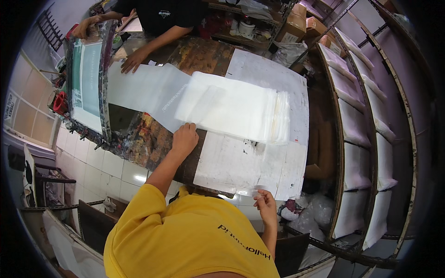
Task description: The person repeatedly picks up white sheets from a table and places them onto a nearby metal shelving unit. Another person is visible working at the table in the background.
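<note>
A stack of thin, translucent white plastic sheets (227, 104) lies on the worktable. My left hand (185, 138) is at the stack's near left corner, its fingers closed on the sheet edge there. Left of the stack, a translucent printed plastic sheet (143, 85) stretches toward a screen-printing frame (104, 74). Beyond the table's front edge my right hand (265, 206) has its fingers curled together, and a small blurred, pale thing shows at their tips. A co-worker's hand (134, 60) lies on the printed sheet, while the same person's other hand (83, 28) grips the tilted frame.
White boards (250, 167) cover the table's right part; its left wood (153, 139) is paint-stained. To the right, a tall drying rack (338, 139) holds several white sheets. Cartons (293, 25) and shelves stand at the back. Clear plastic bags (317, 211) lie by the near right corner.
</note>
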A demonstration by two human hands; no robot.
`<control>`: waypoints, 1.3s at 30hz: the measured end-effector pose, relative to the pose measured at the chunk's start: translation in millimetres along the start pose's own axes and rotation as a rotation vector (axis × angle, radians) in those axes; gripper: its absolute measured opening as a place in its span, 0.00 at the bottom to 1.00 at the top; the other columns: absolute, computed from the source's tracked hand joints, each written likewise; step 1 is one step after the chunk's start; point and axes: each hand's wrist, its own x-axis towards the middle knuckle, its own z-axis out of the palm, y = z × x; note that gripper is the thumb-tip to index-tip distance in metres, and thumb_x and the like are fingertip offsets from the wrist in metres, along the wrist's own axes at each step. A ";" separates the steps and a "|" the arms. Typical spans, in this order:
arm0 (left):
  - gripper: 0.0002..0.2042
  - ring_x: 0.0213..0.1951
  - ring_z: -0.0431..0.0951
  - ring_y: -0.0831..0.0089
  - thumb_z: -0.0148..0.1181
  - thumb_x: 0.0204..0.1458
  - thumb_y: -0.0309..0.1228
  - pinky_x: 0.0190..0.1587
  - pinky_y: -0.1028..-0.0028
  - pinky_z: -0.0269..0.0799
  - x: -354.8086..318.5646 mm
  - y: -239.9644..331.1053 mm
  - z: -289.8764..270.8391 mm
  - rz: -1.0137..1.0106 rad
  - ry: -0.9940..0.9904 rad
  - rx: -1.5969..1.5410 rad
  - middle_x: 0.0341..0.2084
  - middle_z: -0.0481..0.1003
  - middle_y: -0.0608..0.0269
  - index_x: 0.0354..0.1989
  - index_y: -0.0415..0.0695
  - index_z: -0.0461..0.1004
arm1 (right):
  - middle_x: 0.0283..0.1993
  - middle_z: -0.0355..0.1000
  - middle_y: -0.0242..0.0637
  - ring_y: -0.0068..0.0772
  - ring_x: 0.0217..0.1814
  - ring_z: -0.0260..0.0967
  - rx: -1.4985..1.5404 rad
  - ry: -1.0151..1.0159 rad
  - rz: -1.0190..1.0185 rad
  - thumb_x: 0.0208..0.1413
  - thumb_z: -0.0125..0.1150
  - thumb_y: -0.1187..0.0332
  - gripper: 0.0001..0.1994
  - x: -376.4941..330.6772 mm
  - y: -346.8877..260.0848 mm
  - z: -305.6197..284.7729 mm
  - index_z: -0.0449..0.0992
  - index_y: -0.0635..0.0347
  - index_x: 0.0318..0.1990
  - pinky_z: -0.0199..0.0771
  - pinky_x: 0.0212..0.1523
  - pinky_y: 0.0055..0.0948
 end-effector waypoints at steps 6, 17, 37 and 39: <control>0.06 0.28 0.78 0.48 0.56 0.49 0.29 0.32 0.54 0.75 14.7 13.9 -15.3 0.077 -0.130 -0.098 0.26 0.76 0.49 0.32 0.39 0.71 | 0.38 0.72 0.34 0.21 0.34 0.68 0.053 -0.044 -0.038 0.62 0.58 0.66 0.17 -2.5 -21.2 16.6 0.70 0.63 0.56 0.68 0.34 0.21; 0.04 0.20 0.74 0.53 0.60 0.47 0.25 0.25 0.57 0.70 -57.7 211.8 -69.2 0.886 -0.374 -0.635 0.18 0.73 0.56 0.31 0.41 0.72 | 0.48 0.73 0.45 0.37 0.44 0.73 -0.265 0.094 -0.385 0.60 0.56 0.65 0.19 0.6 -115.9 -6.3 0.70 0.59 0.57 0.73 0.47 0.34; 0.07 0.22 0.74 0.55 0.63 0.51 0.30 0.27 0.59 0.67 -62.4 235.1 -1.5 1.026 -0.619 -0.634 0.19 0.73 0.57 0.26 0.41 0.73 | 0.40 0.76 0.28 0.22 0.42 0.70 -0.654 1.383 0.056 0.57 0.58 0.63 0.11 -432.9 -233.1 -354.0 0.79 0.54 0.44 0.71 0.47 0.26; 0.08 0.22 0.74 0.54 0.63 0.51 0.31 0.26 0.59 0.68 -63.1 223.3 7.1 0.984 -0.615 -0.626 0.19 0.74 0.56 0.26 0.41 0.73 | 0.39 0.75 0.28 0.21 0.40 0.70 -0.501 1.628 0.116 0.56 0.58 0.65 0.11 -485.6 -230.6 -362.5 0.79 0.53 0.45 0.71 0.45 0.26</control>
